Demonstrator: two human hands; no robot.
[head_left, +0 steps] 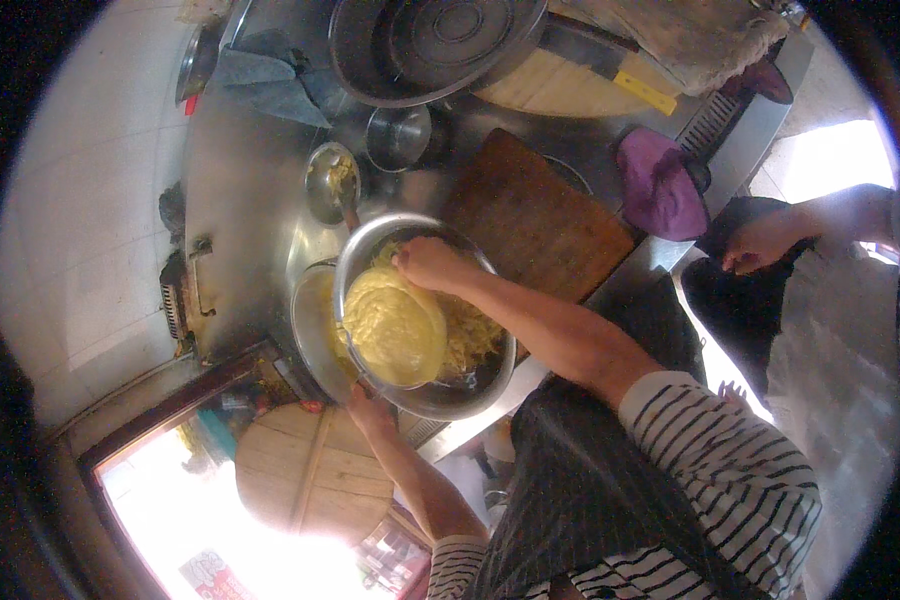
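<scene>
A large steel bowl (507, 345) stands near the counter's front edge. In it a thick yellow batter-like mass (390, 325) with a rounded outline lies over or beside yellowish shreds (470, 335). My right hand (435, 268) reaches in at the far edge of the yellow mass, fingers closed; what they pinch is hidden. My left hand (370, 408) grips the near-left rim of the steel bowl, its fingertips partly out of sight. Another metal vessel (313, 325) sits against the bowl's left side, partly covered by it.
Beyond the bowl are a small metal bowl (320, 205) with yellow residue, a steel pot (400, 138) and a large dark pan (345, 60). A brown board (530, 205), a yellow-handled cleaver (645, 92) and a purple cloth (660, 185) lie rightward. Another person (840, 310) stands at right.
</scene>
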